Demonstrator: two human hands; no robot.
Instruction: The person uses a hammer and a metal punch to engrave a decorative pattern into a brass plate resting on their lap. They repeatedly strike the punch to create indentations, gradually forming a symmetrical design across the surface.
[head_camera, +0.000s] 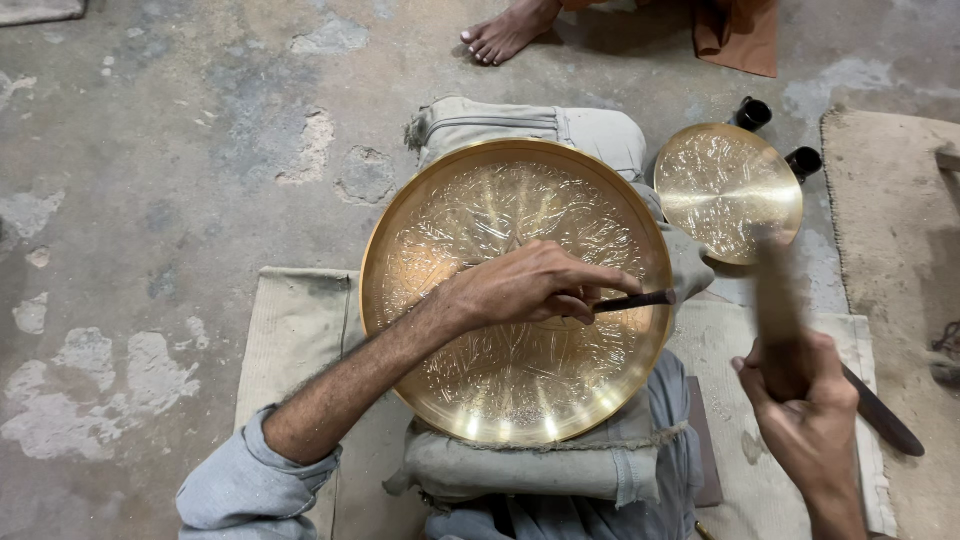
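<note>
A large round brass plate (470, 215) with engraved patterns lies on a stuffed cloth cushion (530, 125) in front of me. My left hand (525, 285) rests on the plate and grips a thin dark chisel (640, 299), whose tip points toward the plate's right rim. My right hand (800, 390) is raised to the right of the plate and holds a wooden-handled hammer (775, 290), blurred with motion.
A smaller engraved brass plate (728, 190) lies at the upper right, with two small black cups (753, 113) beside it. A dark tool (885, 420) lies on the mat (295, 320) at right. Another person's bare foot (500, 35) rests on the concrete floor at top.
</note>
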